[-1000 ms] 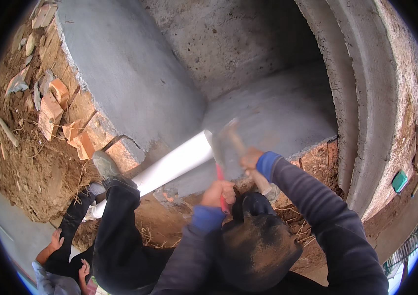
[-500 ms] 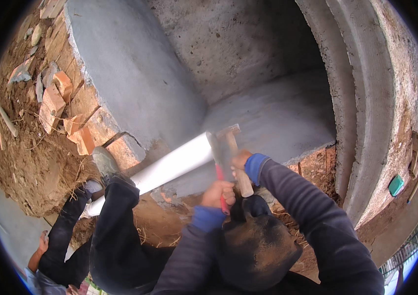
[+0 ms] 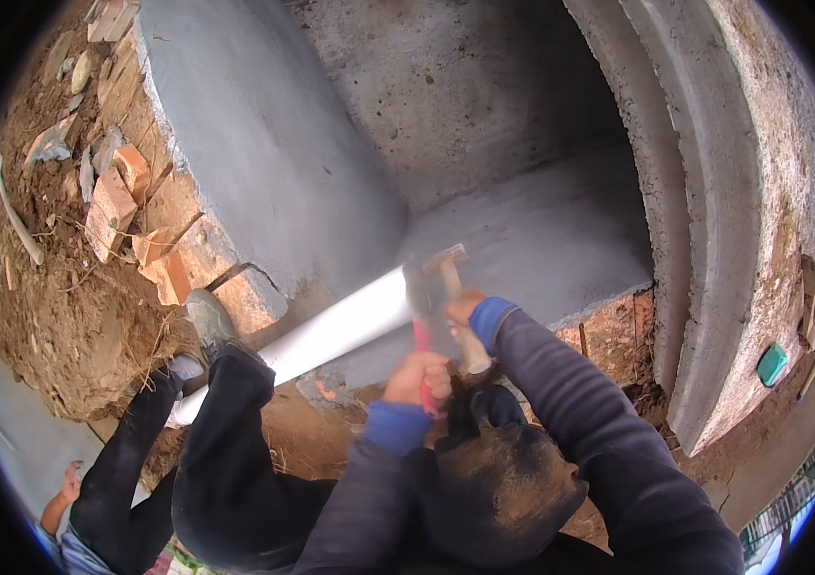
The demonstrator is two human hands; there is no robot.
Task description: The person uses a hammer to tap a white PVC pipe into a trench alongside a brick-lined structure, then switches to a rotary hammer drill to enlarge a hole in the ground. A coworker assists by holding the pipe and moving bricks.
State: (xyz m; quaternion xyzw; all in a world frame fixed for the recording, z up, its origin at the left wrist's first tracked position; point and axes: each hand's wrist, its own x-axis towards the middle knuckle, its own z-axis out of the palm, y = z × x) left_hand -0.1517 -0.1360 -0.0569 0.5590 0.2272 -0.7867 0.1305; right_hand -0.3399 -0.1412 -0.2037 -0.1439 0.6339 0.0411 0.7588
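Observation:
My left hand (image 3: 417, 378) is closed round the red handle (image 3: 423, 337) of a tool. Its grey, blurred head (image 3: 417, 287) stands right at the end of a white pipe (image 3: 340, 328); the exact kind of tool does not show. My right hand (image 3: 465, 309) grips the pale wooden handle of a hammer (image 3: 451, 276), whose head lies just right of the pipe end. Both tools are close together, and blur hides whether they touch. The pipe slants from the lower left toward the grey, smoothly rendered pit (image 3: 532, 225).
Broken orange bricks (image 3: 110, 206) lie on loose soil (image 3: 72, 335) at the left. A curved concrete rim (image 3: 705, 192) bounds the right side, with a green object (image 3: 772, 365) beyond it. My dark-trousered knee (image 3: 513, 479) is raised below my hands. Another person's hand (image 3: 72, 479) shows at lower left.
The red-handled tool and my left hand have shifted slightly left, its head now overlapping the pipe end more. My right hand with the hammer has moved a little up and left. The view has tilted slightly.

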